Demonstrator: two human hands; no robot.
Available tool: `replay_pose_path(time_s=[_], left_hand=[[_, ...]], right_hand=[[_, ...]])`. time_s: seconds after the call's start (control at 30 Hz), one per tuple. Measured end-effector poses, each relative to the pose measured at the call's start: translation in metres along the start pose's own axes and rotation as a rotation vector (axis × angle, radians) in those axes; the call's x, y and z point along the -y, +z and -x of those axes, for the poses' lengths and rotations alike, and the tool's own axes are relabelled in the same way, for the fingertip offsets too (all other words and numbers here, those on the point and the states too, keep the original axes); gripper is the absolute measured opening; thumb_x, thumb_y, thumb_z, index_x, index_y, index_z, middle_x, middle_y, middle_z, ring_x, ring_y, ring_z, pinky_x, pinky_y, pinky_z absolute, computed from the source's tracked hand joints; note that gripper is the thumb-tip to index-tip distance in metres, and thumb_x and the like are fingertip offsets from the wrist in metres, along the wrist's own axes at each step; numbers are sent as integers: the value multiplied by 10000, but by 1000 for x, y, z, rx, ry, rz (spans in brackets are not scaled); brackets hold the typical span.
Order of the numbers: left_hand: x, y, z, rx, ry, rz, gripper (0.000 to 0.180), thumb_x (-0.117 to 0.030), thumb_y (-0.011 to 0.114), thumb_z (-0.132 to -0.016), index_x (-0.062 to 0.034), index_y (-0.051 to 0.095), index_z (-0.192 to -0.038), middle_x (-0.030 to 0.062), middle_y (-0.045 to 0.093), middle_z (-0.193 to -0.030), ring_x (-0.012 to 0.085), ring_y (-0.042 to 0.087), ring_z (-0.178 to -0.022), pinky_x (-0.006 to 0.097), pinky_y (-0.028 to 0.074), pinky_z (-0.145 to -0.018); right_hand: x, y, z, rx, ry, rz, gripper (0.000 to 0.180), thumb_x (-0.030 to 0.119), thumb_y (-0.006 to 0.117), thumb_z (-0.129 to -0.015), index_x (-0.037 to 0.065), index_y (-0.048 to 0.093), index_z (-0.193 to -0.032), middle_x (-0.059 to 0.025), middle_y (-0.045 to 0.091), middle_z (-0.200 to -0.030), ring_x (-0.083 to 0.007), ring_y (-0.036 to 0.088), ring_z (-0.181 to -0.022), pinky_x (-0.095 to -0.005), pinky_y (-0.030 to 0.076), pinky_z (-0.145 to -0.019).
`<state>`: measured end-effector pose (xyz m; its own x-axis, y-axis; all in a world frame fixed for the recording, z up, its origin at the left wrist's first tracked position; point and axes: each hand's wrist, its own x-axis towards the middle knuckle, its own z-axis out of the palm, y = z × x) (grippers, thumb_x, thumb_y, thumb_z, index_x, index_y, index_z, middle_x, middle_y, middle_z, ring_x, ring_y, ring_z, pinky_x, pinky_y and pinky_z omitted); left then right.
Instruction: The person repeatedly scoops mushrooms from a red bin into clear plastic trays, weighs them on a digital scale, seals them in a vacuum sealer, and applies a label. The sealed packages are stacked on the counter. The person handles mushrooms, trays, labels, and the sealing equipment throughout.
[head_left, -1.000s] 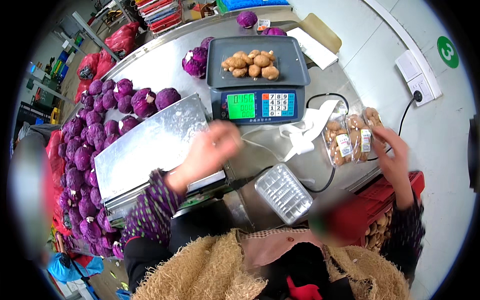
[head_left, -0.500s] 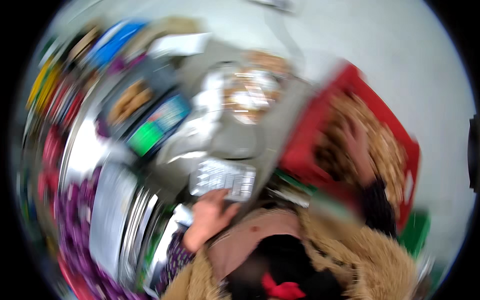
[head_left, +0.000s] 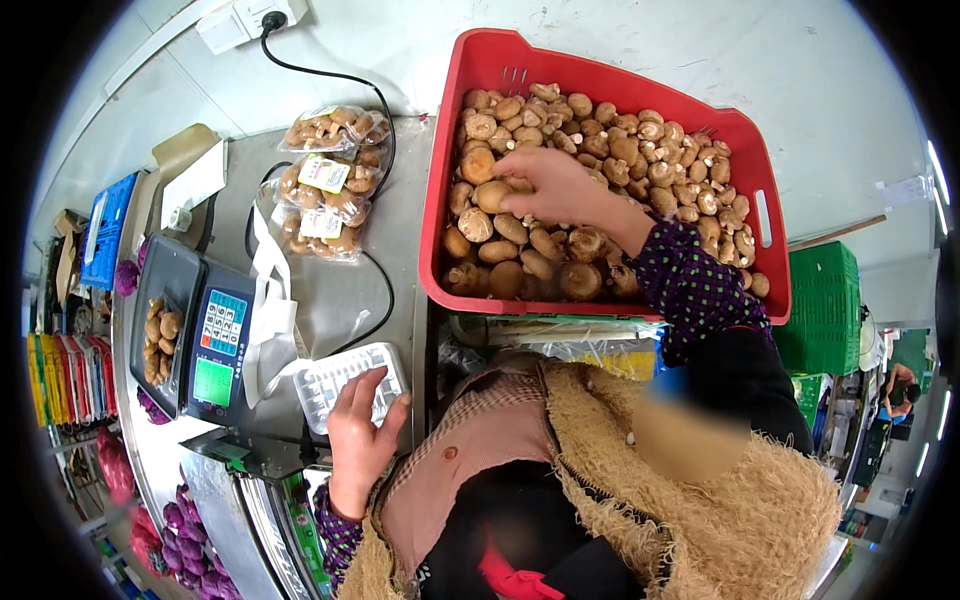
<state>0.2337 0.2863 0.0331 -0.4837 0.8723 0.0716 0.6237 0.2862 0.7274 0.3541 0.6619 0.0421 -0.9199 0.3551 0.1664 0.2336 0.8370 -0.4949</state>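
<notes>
A red crate full of brown shiitake mushrooms stands at the right. My right hand reaches into it, its thumb and fingers closed round a mushroom in the heap. My left hand is at the near edge of a clear plastic tray on the steel table. Its fingers are apart and lie over the tray's corner; the tray holds no mushrooms. On the left a digital scale carries several mushrooms on its pan.
Bagged mushrooms with labels stand at the back of the steel table. A black cable and white plastic strips lie between bags and tray. Purple produce is at lower left. Green crates stand beyond the red one.
The view has turned and sharpened from a blur. My right hand is now closed on a mushroom in the crate; my left hand stays by the tray.
</notes>
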Motion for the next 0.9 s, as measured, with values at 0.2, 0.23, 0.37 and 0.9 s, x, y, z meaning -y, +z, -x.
replay_pose_path(time_s=[0.2, 0.23, 0.37, 0.9], left_hand=[[-12, 1, -14, -42, 18, -3, 352, -138, 721, -812, 26, 618, -1105, 217, 661, -1006, 384, 652, -907, 405, 523, -780], [-12, -1, -14, -48, -20, 25, 343, -131, 720, -812, 27, 621, -1101, 215, 663, -1002, 379, 654, -907, 402, 522, -780], [-20, -1, -27, -113, -29, 31, 329, -113, 715, -816, 24, 625, -1101, 210, 667, -991, 362, 659, -903, 386, 518, -786], [-73, 26, -167, -195, 681, -394, 332, -70, 725, -683, -21, 651, -1003, 133, 658, -1036, 316, 583, -1093, 418, 440, -962]], right_hand=[[-20, -3, -12, 142, 189, -387, 276, 205, 729, -808, 36, 686, -1022, -45, 681, -869, -157, 627, -760, -323, 525, -691], [-21, -18, -13, 129, 298, -532, 258, 215, 701, -844, 30, 689, -1023, -52, 679, -870, -148, 626, -770, -308, 521, -669], [-12, -49, -12, 40, 611, -1191, 273, 263, 618, -928, 34, 661, -1069, -52, 655, -831, -106, 597, -705, -241, 485, -582], [-31, -37, 31, 190, 284, -274, 248, 184, 728, -776, 31, 696, -969, -66, 677, -796, -147, 634, -714, -292, 508, -664]])
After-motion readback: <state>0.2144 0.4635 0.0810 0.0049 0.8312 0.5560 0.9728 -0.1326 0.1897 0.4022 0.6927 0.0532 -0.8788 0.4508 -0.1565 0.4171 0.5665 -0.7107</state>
